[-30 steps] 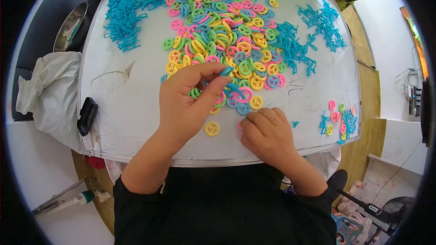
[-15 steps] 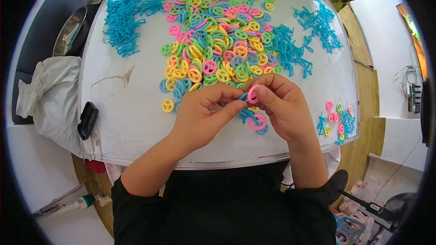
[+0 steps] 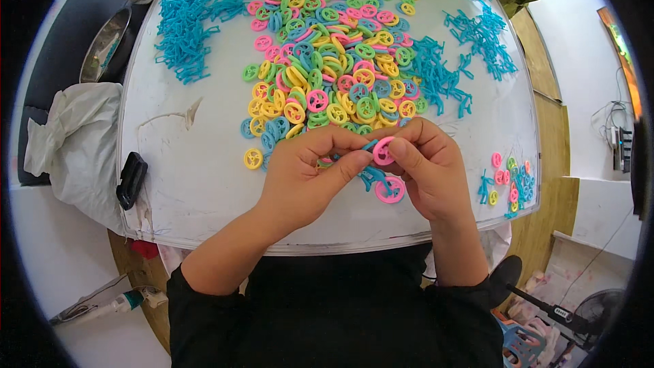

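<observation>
Nearest the person, both hands are meeting just above the near edge of the white table [image 3: 204, 184]. The left hand [image 3: 303, 177] and the right hand [image 3: 426, 167] are pinching one pink wheel [image 3: 382, 151] between thumb and fingertips, with a blue axle piece [image 3: 370, 144] showing at its left side — held above the table. Just below it, a second pink wheel [image 3: 390, 191] is lying on the table beside blue pieces. A lone yellow wheel [image 3: 253, 158] is sitting left of the hands. Farther back, a heap of coloured wheels [image 3: 334, 61] is spreading across the table's middle, with blue axle piles [image 3: 187, 24] flanking it — another [image 3: 484, 37] to its right.
</observation>
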### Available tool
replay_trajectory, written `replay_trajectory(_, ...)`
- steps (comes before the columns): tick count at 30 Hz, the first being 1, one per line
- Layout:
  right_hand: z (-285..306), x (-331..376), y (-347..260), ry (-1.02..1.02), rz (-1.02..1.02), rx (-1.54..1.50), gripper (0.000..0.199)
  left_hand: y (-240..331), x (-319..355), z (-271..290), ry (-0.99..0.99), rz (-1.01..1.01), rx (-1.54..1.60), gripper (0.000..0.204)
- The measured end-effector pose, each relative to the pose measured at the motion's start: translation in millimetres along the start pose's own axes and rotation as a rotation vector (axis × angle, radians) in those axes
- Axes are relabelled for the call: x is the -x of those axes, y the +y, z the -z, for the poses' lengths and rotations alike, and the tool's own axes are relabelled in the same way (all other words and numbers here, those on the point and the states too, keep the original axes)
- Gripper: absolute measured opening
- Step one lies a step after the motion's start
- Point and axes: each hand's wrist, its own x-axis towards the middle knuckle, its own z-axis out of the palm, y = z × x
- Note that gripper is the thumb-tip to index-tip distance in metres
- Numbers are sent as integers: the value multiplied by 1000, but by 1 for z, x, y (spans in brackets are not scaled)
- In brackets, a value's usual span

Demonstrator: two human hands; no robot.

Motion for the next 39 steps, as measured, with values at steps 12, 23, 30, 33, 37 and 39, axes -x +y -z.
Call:
replay_trajectory(12,1,-3,-1,21,2,51,12,-6,-4,6,-19,-412,-502,15)
replay_trajectory(23,-3,2,-10,-12,44,169,11,-10,1,4,-92,-116,-166,12)
replay_trajectory(30,-4,6,-4,73,128,346,10,1,-3,3,-11,-508,-626,20)
replay_trajectory(33,-13,12,-8,116,206,549,13,-1,-2,-1,59,-495,-569,13)
replay_trajectory(37,-10,11,-1,74,232,314,15,-1,-7,9,-49,-554,-539,14)
replay_trajectory(39,-2,14,7,51,299,360,22,4,-8,10,-143,-488,-479,15)
